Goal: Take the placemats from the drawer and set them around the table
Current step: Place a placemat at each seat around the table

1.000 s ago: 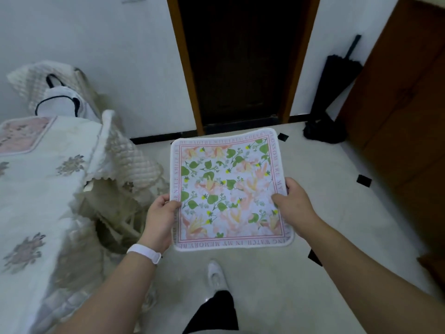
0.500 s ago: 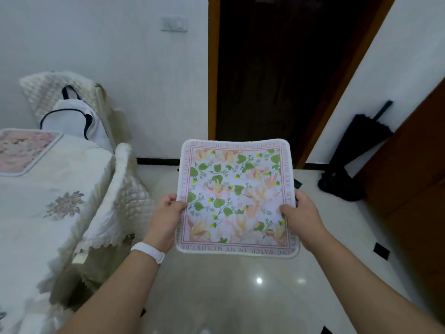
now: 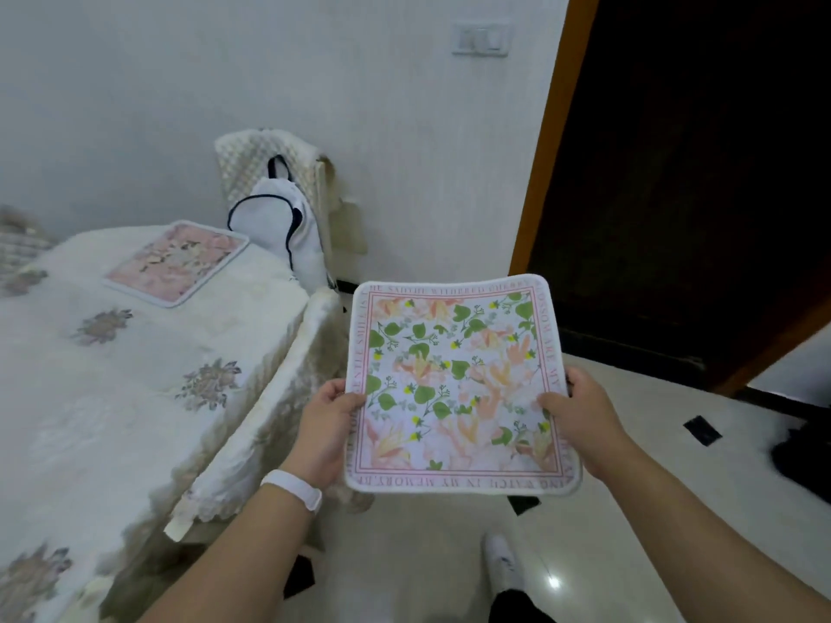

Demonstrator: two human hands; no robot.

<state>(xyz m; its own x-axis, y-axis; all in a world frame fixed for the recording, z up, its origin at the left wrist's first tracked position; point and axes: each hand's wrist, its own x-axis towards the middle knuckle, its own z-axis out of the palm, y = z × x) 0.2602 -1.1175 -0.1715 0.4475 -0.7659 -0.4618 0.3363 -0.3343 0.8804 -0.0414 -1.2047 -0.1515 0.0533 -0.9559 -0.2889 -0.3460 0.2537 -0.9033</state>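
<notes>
At the far left, the table (image 3: 135, 442) wears a white cloth with grey flower sprigs; a pink placemat (image 3: 175, 261) already lies flat near its far corner; behind that a quilted chair (image 3: 252, 159) carries a white bag (image 3: 274, 222), and a nearer chair back (image 3: 265, 411) stands between the table edge and the left hand (image 3: 326, 427), which wears a white wristband (image 3: 294, 484); in mid-air over the floor, just right of the table, a floral placemat (image 3: 458, 388) is held face up; it is near square with no clear long axis, its far edge toward the dark doorway (image 3: 697, 173); each thumb presses on a side border, the left hand's other fingers hidden beneath, those of the right hand (image 3: 582, 420) curling round the edge; glossy pale floor (image 3: 629, 465), a white shoe (image 3: 501, 559), white walls, a light switch (image 3: 481, 38)
</notes>
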